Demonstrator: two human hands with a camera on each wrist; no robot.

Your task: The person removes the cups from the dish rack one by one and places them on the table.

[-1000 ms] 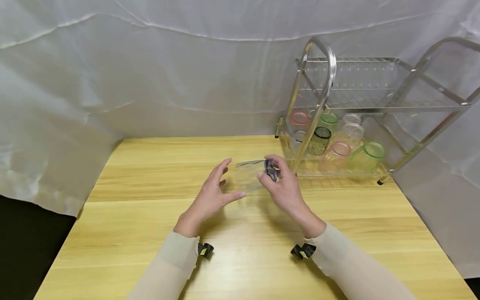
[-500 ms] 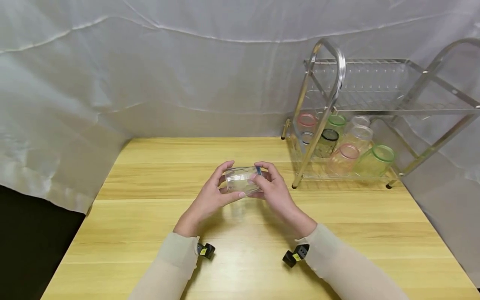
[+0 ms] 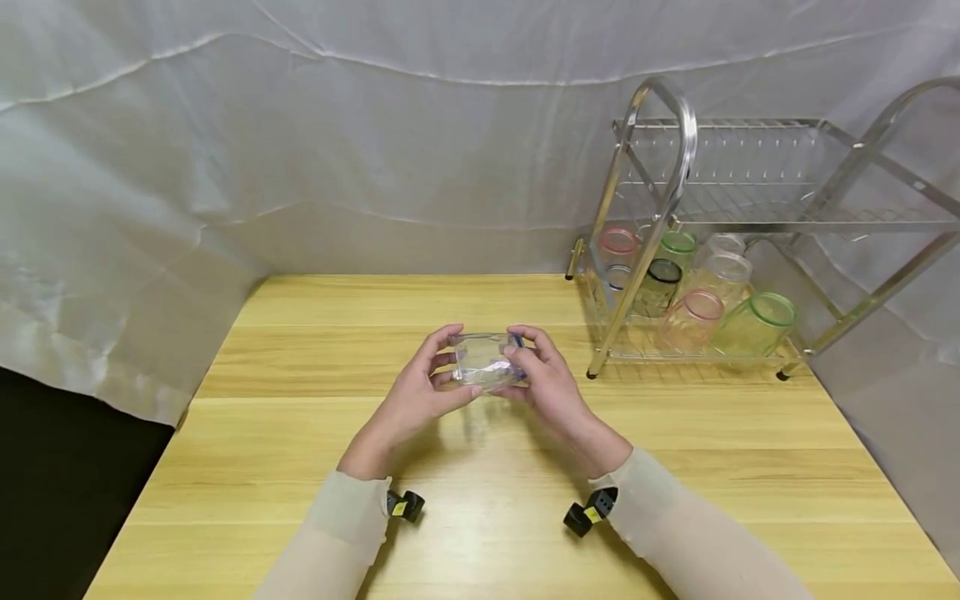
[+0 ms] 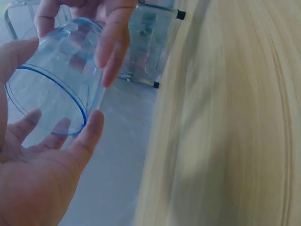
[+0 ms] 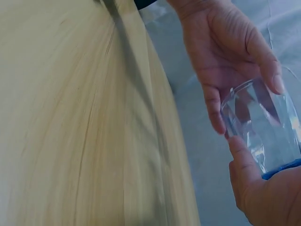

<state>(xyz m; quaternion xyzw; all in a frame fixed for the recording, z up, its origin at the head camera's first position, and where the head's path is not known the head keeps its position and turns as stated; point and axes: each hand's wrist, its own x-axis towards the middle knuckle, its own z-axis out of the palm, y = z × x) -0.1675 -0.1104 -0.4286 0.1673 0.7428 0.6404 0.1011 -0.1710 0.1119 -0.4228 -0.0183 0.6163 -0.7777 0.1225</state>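
A clear drinking glass (image 3: 483, 360) lies on its side between my two hands, held above the wooden table (image 3: 300, 467). My left hand (image 3: 416, 392) curls its fingers and thumb round the left end of the glass. At the other end, near a blue band, my right hand (image 3: 551, 379) grips it with the thumb on the near side. In the left wrist view a blue-edged rim shows on the glass (image 4: 54, 101). Through the faceted wall of the glass (image 5: 270, 136), left-hand fingers are visible in the right wrist view.
A two-tier metal rack (image 3: 686, 154) stands at the back right. Its lower shelf carries several glasses, among them a pink one (image 3: 693, 325), a green one (image 3: 757, 327) and a dark-rimmed one (image 3: 656, 292). A grey cloth (image 3: 420, 167) hangs behind the table.
My right hand has brought the glass leftward into my left hand, which has gone from spread fingers beside it to holding its end. The head view has shifted slightly left.
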